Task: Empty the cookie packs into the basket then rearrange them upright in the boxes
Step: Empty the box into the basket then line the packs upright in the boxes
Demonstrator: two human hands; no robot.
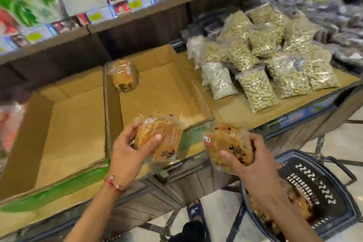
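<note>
As my left grip and right grip each clutched a cookie pack, the wrap could slip. In the box, either might topple unpropped.

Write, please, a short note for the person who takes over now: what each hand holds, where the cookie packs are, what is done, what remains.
Left hand: grip on one cookie pack, over the front edge of the right box.
Right hand: grip on a second pack, in front of the shelf.
Done: one standing pack is in the right box's back left corner.
The left box shows no packs.
Left: place both held packs upright, then the remaining packs from the basket on the floor.
</note>
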